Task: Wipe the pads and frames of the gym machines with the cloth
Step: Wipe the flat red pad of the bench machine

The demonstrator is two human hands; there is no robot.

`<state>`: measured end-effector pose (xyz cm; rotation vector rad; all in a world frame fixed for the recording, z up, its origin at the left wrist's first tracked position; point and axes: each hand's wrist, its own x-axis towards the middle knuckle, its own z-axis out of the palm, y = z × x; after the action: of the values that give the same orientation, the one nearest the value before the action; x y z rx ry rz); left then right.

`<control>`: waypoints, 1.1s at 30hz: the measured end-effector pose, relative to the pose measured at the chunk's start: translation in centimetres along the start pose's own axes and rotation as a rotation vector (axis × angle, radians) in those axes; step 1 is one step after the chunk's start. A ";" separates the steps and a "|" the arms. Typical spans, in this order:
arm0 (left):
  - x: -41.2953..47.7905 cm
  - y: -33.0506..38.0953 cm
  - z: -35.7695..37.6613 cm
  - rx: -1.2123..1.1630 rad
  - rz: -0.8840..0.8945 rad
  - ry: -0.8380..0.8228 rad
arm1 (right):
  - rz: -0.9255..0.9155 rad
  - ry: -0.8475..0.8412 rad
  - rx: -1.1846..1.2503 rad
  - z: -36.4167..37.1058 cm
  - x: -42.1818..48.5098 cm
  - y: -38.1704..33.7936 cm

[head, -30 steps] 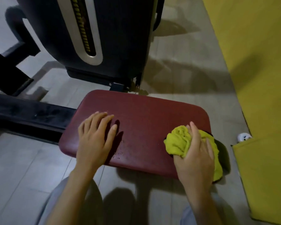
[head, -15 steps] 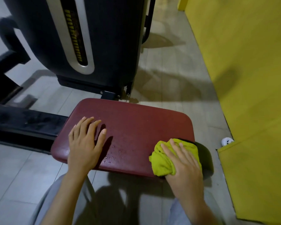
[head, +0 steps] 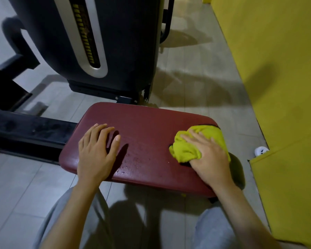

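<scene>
Black frame beam (head: 25, 133) runs in from the left and meets the maroon pad (head: 151, 123). We note the left hand (head: 95, 153) lying flat on the pad's left part, its fingers (head: 104, 133) straight and slightly spread, holding nothing. Small droplets (head: 131, 164) sit between the hands, close to the pad's near edge. The bunched yellow-green cloth (head: 185, 150) lies on the pad's right end. The right hand (head: 212, 159) covers it, fingers curved over the bunch, gripping it and pressing it onto the pad. A yellow wall (head: 276, 69) stands at the right.
</scene>
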<state>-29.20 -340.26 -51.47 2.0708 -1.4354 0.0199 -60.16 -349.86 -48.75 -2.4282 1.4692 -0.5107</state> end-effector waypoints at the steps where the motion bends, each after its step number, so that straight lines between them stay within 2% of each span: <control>1: 0.0 0.0 0.0 -0.003 -0.002 0.003 | -0.049 -0.005 -0.004 0.2 -2.6 -0.9; 4: -0.1 0.0 0.0 -0.007 -0.014 0.009 | -0.187 -0.014 -0.008 0.6 -8.1 -2.7; 8: -0.1 0.1 0.0 0.011 -0.009 0.003 | -0.255 -0.012 0.000 0.6 -5.7 -1.8; 15: -0.1 0.0 0.0 0.022 -0.008 0.016 | 0.068 0.025 0.057 1.1 11.8 0.2; 18: -0.2 0.0 0.0 0.010 -0.002 0.023 | 0.156 -0.034 0.052 0.7 13.9 -0.5; 21: -0.2 0.0 0.0 0.000 0.001 0.032 | 0.043 -0.036 0.052 0.7 10.6 -0.9; 25: -0.3 0.0 0.0 0.007 -0.006 0.039 | -0.175 -0.175 0.022 1.1 1.2 -3.0; 28: -0.2 -0.1 0.0 -0.002 -0.007 0.044 | -0.363 -0.155 -0.021 1.7 -6.1 -4.5; 30: -0.2 0.0 0.0 -0.002 -0.006 0.051 | -0.391 -0.156 -0.017 1.7 -7.6 -4.6; 33: -0.2 0.0 0.0 0.003 -0.002 0.050 | -0.350 -0.108 0.028 1.6 -4.7 -4.6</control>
<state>-29.33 -340.06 -51.54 2.0599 -1.4035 0.0726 -57.80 -343.52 -49.13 -2.6560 0.9916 -0.4559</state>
